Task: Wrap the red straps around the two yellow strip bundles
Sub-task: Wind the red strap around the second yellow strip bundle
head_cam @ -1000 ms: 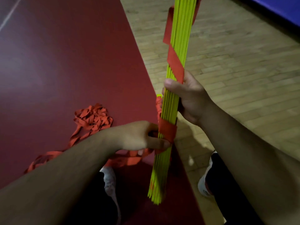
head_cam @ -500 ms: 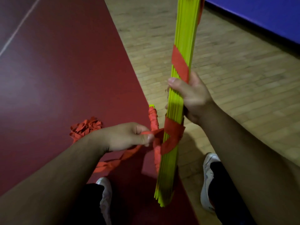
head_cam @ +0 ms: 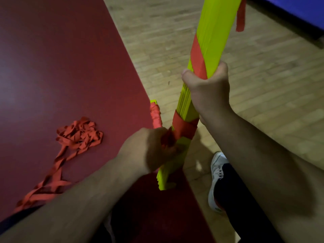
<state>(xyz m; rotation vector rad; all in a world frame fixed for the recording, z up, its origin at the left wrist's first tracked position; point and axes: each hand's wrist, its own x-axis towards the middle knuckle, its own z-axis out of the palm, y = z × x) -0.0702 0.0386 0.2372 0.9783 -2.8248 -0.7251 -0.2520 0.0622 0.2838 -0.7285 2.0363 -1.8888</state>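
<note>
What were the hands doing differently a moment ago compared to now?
The left hand, which had pulled the red strap out to its left, has swung back against the yellow bundle just below the wrap, still holding the strap; it is motion-blurred. The right hand still grips the bundle upright, and the loose strap pile stays on the red mat.

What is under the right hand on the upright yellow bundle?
The right hand grips the yellow bundle over a diagonal red strap turn; the strap's course beneath the palm is covered.

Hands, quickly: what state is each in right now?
Left hand: pinches the strap, though blurred.
Right hand: grips the bundle.
</note>
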